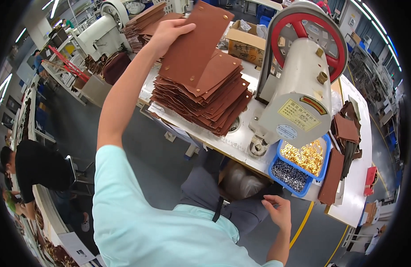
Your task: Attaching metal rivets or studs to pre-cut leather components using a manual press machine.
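Pinching a brown panel (194,46), left grip (169,36) is above white table (356,178) (grey floor (147,162) around); right grip (278,211) unclear.

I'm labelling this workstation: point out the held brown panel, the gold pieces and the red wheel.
Held brown panel (193,48): head view, middle of its face.
Gold pieces (306,156): head view, middle of the heap.
Red wheel (298,29): head view, a spoke.
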`<state>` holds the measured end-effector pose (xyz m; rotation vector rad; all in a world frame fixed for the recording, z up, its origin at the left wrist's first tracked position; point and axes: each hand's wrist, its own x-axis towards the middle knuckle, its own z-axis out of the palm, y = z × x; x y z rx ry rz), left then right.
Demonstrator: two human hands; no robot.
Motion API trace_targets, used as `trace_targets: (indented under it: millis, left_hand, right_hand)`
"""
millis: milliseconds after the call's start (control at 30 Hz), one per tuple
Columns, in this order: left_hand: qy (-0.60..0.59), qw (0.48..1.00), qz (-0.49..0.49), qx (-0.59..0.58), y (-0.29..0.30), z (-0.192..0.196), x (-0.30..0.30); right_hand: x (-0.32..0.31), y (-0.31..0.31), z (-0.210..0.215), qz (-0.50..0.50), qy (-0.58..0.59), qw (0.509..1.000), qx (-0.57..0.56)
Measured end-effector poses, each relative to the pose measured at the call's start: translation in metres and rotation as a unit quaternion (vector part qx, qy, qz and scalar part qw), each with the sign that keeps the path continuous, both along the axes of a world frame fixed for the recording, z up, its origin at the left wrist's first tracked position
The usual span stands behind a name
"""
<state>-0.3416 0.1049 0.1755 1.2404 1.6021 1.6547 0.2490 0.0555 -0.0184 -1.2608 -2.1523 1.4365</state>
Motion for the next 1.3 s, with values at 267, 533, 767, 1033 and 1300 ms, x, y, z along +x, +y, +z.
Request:
trace_targets:
  millis: [267, 533, 767, 1033, 1300]
  left_hand:
    - [0.265, 0.944, 0.184, -0.073, 0.015, -0.074, -0.038]
    - [0.344, 0.931, 0.102, 0.074, -0.135, -0.224, 0.179]
    - [0.340, 0.856, -0.240, -0.308, -0.153, -0.388, 0.282]
    - [0.368, 0.853, -0.164, -0.332, -0.143, -0.421, 0.290]
    - [0.410, 0.830, -0.192, -0.325, -0.141, -0.418, 0.292]
  right_hand:
    - [0.060, 0.016, -0.017, -0.116, -0.027, 0.985, 0.126]
    - [0.189, 0.167, -0.021, -0.435, -0.167, 0.798, 0.383]
    - [0.201, 0.189, 0.004, -0.399, -0.332, 0.838, 0.169]
    - [0.177, 0.190, 0.000, -0.368, -0.398, 0.831, 0.124]
    - [0.152, 0.173, 0.007, -0.436, -0.404, 0.770, 0.233]
